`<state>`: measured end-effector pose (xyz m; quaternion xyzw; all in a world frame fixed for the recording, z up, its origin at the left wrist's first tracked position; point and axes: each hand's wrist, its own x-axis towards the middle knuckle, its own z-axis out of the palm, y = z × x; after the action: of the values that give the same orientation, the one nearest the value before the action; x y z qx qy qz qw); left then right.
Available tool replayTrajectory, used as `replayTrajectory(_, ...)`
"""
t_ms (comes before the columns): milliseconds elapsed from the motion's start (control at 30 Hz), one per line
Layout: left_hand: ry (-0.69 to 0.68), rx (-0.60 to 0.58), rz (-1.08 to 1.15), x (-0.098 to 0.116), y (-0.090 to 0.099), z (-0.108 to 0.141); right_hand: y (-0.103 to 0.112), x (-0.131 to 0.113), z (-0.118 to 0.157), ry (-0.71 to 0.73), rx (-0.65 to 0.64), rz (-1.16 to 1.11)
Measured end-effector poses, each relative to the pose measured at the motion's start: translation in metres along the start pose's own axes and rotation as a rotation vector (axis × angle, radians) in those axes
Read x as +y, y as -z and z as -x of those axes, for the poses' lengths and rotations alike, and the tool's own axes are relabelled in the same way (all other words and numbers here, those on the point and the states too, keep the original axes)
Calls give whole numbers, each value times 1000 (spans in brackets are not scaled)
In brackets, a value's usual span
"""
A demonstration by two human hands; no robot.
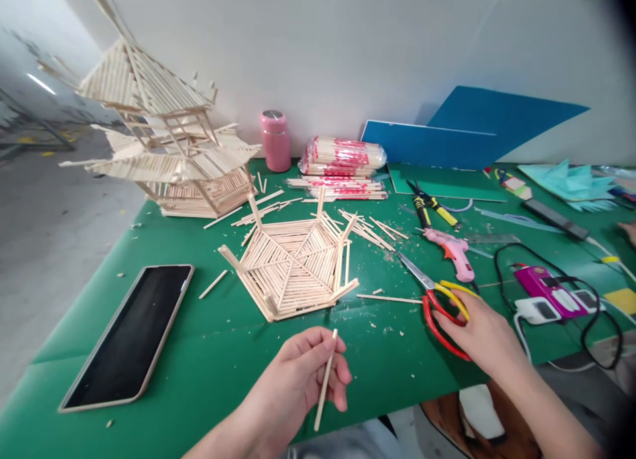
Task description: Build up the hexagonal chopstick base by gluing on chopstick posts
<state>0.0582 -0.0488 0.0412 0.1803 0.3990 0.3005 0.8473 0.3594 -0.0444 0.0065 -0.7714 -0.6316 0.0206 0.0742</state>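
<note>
Between the thumb and fingers of my left hand (pixel 311 369) is a short wooden stick (pixel 325 383), held tilted over the near edge of the table. My right hand (pixel 479 330) grips the red and yellow handles of the scissors (pixel 430 290), whose blades point away to the left, slightly apart. Just beyond my left hand lies a hexagonal base of wooden sticks (pixel 293 260) with short posts standing at its corners. One loose stick (pixel 390 299) lies by the scissors, its right end at the handles. Whether the blades touch the tabletop I cannot tell.
A tiered stick pavilion (pixel 173 141) stands at the back left, near a pink flask (pixel 275 141) and wrapped stick bundles (pixel 342 155). A phone (pixel 132 333) lies at left. Pliers (pixel 432 204), a pink glue gun (pixel 452 250) and a cabled power strip (pixel 549 290) are at right.
</note>
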Motion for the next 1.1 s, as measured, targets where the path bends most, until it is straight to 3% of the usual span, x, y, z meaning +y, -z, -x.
replayTrajectory(167, -17, 107, 23, 0, 0, 0, 10, 8, -6, 44, 37, 197)
replayTrajectory(300, -41, 172, -16, -3, 0, -2, 23, -16, -23, 99, 117, 44)
replayTrajectory(533, -41, 178, 9, -6, -5, 4, 10, -72, -106, 270, 78, -4)
replayTrajectory(633, -80, 231, 28, -6, -3, 10, 1, -83, -136, 289, 30, 17)
replayTrajectory(733, -111, 276, 50, -7, 1, 14, -2, -89, -147, 280, 8, 18)
replayTrajectory(900, -185, 266, 82, -9, 6, 11, 13, -95, -122, 288, 31, -88)
replayTrajectory(1000, -227, 318, 129, -11, 7, 5, 26, -100, -83, 329, 26, -206)
replayTrajectory(1100, -282, 383, 174, -10, 10, 0, 30, -106, -40, 358, -37, -477)
